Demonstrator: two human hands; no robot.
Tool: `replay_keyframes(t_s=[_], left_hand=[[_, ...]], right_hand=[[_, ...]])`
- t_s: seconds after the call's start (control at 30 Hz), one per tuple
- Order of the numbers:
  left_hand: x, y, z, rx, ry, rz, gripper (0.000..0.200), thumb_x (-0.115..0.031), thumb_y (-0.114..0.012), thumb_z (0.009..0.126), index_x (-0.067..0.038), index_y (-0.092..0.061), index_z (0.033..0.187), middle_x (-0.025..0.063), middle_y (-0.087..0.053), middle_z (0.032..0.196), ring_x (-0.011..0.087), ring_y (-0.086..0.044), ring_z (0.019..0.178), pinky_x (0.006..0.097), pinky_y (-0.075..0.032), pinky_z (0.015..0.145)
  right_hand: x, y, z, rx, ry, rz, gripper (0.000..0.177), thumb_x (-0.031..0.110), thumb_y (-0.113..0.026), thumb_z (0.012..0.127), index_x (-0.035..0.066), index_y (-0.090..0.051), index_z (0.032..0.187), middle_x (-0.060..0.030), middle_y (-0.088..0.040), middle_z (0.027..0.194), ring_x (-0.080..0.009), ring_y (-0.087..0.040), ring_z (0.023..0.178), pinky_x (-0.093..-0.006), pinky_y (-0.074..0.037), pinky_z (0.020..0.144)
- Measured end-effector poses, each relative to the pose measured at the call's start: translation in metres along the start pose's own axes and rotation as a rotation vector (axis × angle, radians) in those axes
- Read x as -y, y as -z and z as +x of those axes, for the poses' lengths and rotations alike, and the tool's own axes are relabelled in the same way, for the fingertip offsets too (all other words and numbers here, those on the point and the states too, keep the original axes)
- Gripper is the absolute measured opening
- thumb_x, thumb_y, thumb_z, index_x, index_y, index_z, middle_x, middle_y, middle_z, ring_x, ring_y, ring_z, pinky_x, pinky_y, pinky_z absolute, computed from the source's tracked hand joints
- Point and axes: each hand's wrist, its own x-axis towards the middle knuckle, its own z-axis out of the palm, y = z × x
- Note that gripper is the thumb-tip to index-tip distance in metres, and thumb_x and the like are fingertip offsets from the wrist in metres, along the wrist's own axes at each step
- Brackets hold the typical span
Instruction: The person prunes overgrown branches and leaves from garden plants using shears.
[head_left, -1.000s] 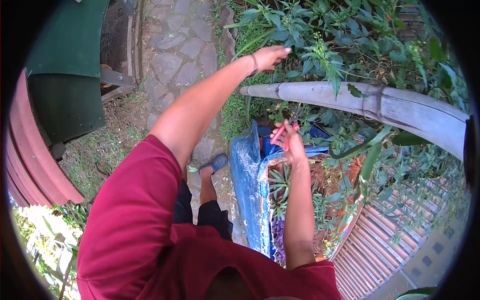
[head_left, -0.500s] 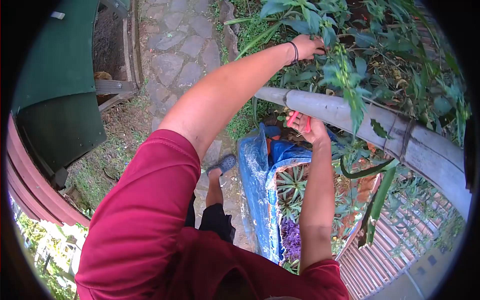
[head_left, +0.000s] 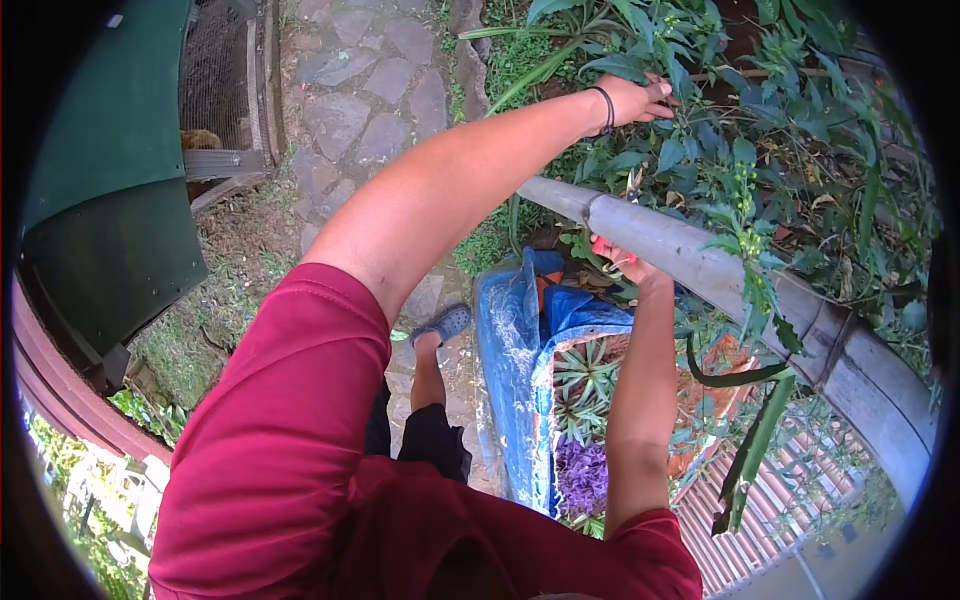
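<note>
My left hand [head_left: 642,102], with a dark band at the wrist, reaches into the leafy plants [head_left: 690,140]. Its fingers are bent together among the stems; whatever they grip is too small to make out. Below it, my right hand [head_left: 630,262] is closed round the red handles of pruning shears [head_left: 634,186]. The metal blades stick up past the far side of a thick grey bamboo pole [head_left: 680,232], pointing towards the plants. The pole hides part of the shears.
A blue planter [head_left: 507,350] with spiky and purple plants stands below the pole. A torn green leaf [head_left: 750,460] hangs at the right. Stone paving [head_left: 385,140] runs at the left, beside a green structure [head_left: 110,150] with wire mesh.
My left hand has shifted right and slightly down among the leaves. The shears' blades now show above the pole. My right hand has moved slightly right, still holding the shears.
</note>
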Motion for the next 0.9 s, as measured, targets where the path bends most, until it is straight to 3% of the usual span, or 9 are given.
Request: replay_keyframes(t_s=[0.07,0.2,0.27,0.37,0.5,0.6,0.7,0.83,0.9], left_hand=[[-0.003,-0.001,0.001,0.001,0.007,0.000,0.030,-0.027,-0.047,0.102,-0.004,-0.054,0.120,0.0078,-0.062,0.123,0.0213,-0.062,0.114,0.0321,-0.049,0.098],[0.000,-0.003,0.002,-0.004,0.013,-0.023,0.029,-0.026,-0.048,0.102,-0.004,-0.056,0.119,0.0085,-0.062,0.123,0.0212,-0.061,0.115,0.0316,-0.049,0.097],[-0.001,-0.006,-0.004,-0.008,0.009,-0.045,0.029,-0.026,-0.048,0.102,-0.004,-0.056,0.118,0.0087,-0.062,0.122,0.0211,-0.061,0.115,0.0317,-0.050,0.097],[0.004,-0.003,0.000,-0.013,0.013,-0.067,0.029,-0.027,-0.050,0.101,-0.004,-0.057,0.116,0.0088,-0.063,0.121,0.0209,-0.062,0.114,0.0313,-0.051,0.095],[0.010,0.010,0.004,-0.002,-0.044,-0.085,0.035,-0.031,-0.050,0.101,-0.003,-0.055,0.121,0.0089,-0.062,0.121,0.0207,-0.062,0.114,0.0316,-0.050,0.095],[-0.007,0.017,-0.024,-0.040,-0.084,-0.150,0.050,-0.037,-0.051,0.099,0.002,-0.048,0.131,0.0104,-0.061,0.123,0.0214,-0.059,0.118,0.0340,-0.044,0.102],[-0.016,0.045,-0.057,-0.125,-0.114,-0.106,0.051,-0.037,-0.052,0.099,0.001,-0.049,0.133,0.0120,-0.060,0.125,0.0219,-0.056,0.121,0.0341,-0.044,0.103],[-0.022,0.127,-0.133,-0.286,-0.048,0.216,0.057,-0.041,-0.055,0.097,-0.001,-0.048,0.136,0.0138,-0.060,0.127,0.0221,-0.056,0.120,0.0361,-0.043,0.105],[0.012,0.170,-0.183,-0.336,0.034,0.175,0.057,-0.043,-0.058,0.095,-0.003,-0.051,0.135,0.0126,-0.061,0.124,0.0203,-0.060,0.113,0.0341,-0.047,0.100]], right_hand=[[-0.010,0.022,0.000,0.010,-0.009,0.077,0.033,0.031,-0.056,0.093,0.005,-0.060,0.112,-0.0131,-0.066,0.103,-0.0303,-0.063,0.086,-0.0488,-0.053,0.077],[-0.010,0.057,0.014,-0.151,-0.001,0.160,0.033,0.031,-0.057,0.092,0.006,-0.060,0.113,-0.0129,-0.066,0.103,-0.0301,-0.063,0.087,-0.0477,-0.053,0.078],[0.019,-0.027,-0.018,-0.024,0.036,0.085,0.025,0.031,-0.059,0.094,0.008,-0.060,0.104,-0.0104,-0.064,0.099,-0.0256,-0.062,0.086,-0.0445,-0.052,0.076],[0.023,-0.001,0.025,-0.126,0.087,-0.206,0.040,0.052,-0.057,0.093,0.012,-0.062,0.089,-0.0037,-0.064,0.076,-0.0173,-0.058,0.066,-0.0336,-0.050,0.066],[-0.002,0.052,0.056,-0.328,0.281,0.188,0.037,0.045,-0.052,0.096,0.009,-0.057,0.104,-0.0092,-0.064,0.093,-0.0244,-0.060,0.078,-0.0392,-0.051,0.075],[-0.021,0.062,0.020,-0.212,0.250,0.104,0.021,0.030,-0.058,0.096,0.010,-0.058,0.100,-0.0030,-0.059,0.071,-0.0172,-0.055,0.052,-0.0310,-0.050,0.052],[-0.049,0.020,-0.020,-0.259,0.071,-0.431,0.023,0.034,-0.058,0.095,0.011,-0.056,0.093,-0.0022,-0.058,0.071,-0.0128,-0.052,0.050,-0.0297,-0.046,0.044],[-0.098,0.004,-0.070,-0.316,-0.083,-0.246,0.040,0.049,-0.058,0.093,0.009,-0.058,0.090,-0.0015,-0.057,0.068,-0.0120,-0.052,0.051,-0.0273,-0.049,0.051],[-0.133,0.002,-0.086,-0.275,-0.159,-0.241,0.043,0.051,-0.056,0.093,0.009,-0.060,0.086,-0.0015,-0.056,0.065,-0.0122,-0.052,0.050,-0.0253,-0.047,0.050]])
